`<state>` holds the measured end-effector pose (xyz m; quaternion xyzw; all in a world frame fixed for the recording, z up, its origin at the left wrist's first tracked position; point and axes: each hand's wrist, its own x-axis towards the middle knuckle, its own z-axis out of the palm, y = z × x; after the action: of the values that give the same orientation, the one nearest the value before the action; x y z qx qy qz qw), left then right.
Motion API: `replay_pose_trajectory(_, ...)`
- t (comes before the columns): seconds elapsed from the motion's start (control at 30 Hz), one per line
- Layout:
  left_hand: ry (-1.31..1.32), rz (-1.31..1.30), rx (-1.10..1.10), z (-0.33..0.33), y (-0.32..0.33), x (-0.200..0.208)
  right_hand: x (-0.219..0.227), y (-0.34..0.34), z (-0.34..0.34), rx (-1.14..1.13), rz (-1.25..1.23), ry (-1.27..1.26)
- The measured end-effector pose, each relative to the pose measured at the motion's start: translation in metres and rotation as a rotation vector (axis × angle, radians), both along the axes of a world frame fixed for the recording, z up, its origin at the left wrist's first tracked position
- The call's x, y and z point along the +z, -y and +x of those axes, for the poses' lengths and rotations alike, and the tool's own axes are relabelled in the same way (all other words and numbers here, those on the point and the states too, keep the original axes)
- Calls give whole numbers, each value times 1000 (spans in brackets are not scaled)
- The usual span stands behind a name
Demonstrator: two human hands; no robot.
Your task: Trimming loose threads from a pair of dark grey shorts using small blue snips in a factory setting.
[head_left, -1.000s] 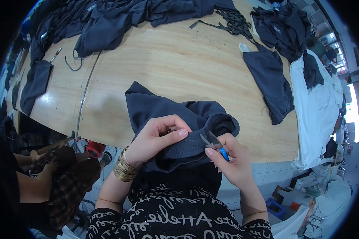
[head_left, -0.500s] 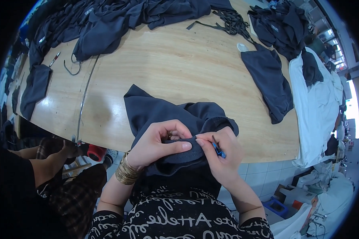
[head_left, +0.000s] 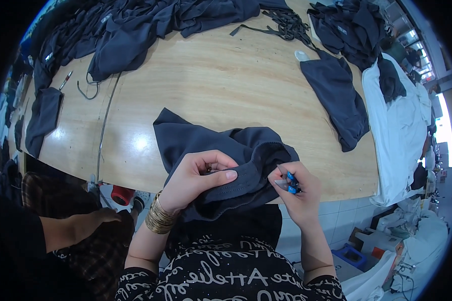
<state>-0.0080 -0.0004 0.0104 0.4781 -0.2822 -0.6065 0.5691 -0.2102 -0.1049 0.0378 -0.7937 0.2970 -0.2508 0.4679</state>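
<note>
Pinching the stitched band (head_left: 234, 188) of the dark navy garment (head_left: 196, 138) with the left hand (head_left: 196, 176), thumb on top, fingers curled behind: closed on the cloth, presumably to keep the layers flat and the stitching in view. On that wrist, gold bangles (head_left: 157, 215).

In the right hand (head_left: 302, 194), blue-handled thread snips (head_left: 292, 189), gripped within curled fingers with blades toward the garment, likely to leave thumb and forefinger free for pinching beside the gathered opening (head_left: 273, 150). Between those fingertips, cloth or thread perhaps; too small to tell.

Under the far part of the garment, the wooden tabletop (head_left: 201, 75), probably taking some of the weight; at the near edge, the band lifted close to the body for a clear look.

Farther out, to the right, a flat dark fabric piece (head_left: 334, 100) with a white disc (head_left: 301, 55) at one corner. Beyond, tangled dark cords (head_left: 286, 27) and, along the far left, heaped dark garments (head_left: 130, 40), seemingly pushed back for working room.
</note>
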Motion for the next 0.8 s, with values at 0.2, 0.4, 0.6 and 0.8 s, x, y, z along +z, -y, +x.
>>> replay_pose_trajectory(0.2,-49,10,-24,-1,-1,-3,10,0,-6,282,146,-104)
replay_pose_trajectory(0.4,-101,6,-66,-1,-1,-1,13,4,-2,71,-515,-257)
replay_pose_trajectory(0.6,-80,-4,-84,-1,1,1,13,7,1,39,-570,-234)
replay_pose_trajectory(0.8,-50,3,-85,0,0,-1,16,7,2,41,-619,-244)
